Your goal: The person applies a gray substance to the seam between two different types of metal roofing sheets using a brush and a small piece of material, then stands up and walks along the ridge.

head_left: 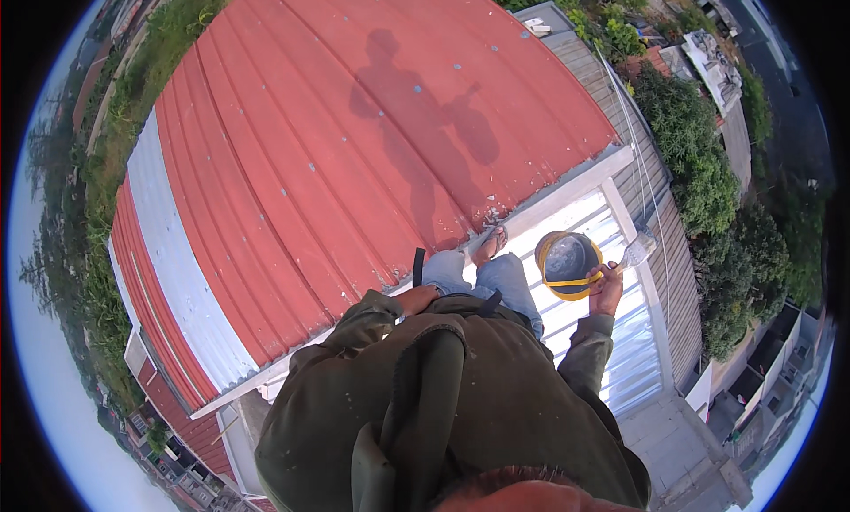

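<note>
My right hand (606, 289) is closed on the yellow handle of a bucket (542, 257), which hangs beside my right leg. The bucket is yellow outside, and its inside is grey with whitish smears; how full it is I cannot make out. Out of the same hand sticks a paintbrush (639, 246) with a pale, paint-coated head, pointing away to the right. My left hand (416, 300) rests at my left thigh, partly under the sleeve, and its fingers do not show clearly.
A red ribbed metal roof (292, 158) slopes ahead, with a white strip (181, 246) at left. My sandalled foot (490, 245) stands at its pale edge ledge (567, 183). Shiny metal sheeting (620, 353) lies right, then a grey corrugated roof (677, 291), cables and trees far below.
</note>
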The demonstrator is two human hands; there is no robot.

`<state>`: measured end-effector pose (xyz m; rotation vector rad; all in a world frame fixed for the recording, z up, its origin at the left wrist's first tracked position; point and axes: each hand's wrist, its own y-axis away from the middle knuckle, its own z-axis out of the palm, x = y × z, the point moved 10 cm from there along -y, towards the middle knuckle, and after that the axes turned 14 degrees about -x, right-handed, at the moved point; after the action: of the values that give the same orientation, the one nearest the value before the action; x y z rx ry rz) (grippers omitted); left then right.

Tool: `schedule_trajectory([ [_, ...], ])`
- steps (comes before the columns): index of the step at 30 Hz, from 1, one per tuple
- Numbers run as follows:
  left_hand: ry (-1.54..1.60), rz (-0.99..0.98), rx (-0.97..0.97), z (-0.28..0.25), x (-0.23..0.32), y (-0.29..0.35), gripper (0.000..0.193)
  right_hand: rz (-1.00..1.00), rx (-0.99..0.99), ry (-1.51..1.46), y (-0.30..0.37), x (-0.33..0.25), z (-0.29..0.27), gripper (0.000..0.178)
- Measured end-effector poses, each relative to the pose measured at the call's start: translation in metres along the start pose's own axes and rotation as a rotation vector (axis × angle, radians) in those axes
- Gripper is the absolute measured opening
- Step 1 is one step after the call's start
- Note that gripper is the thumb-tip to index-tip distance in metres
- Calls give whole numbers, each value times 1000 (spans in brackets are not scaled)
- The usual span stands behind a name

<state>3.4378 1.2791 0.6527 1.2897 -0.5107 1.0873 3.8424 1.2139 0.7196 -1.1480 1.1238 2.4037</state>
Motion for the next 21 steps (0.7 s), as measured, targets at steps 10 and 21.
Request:
schedule_trajectory([
  [10, -128, -499, 69, -4, 7, 18, 57, 36, -84, 103, -23, -7, 28, 21],
  [21, -323, -330, 181, 3, -9, 16, 35, 122, -203, 142, -36, 3, 34, 17],
])
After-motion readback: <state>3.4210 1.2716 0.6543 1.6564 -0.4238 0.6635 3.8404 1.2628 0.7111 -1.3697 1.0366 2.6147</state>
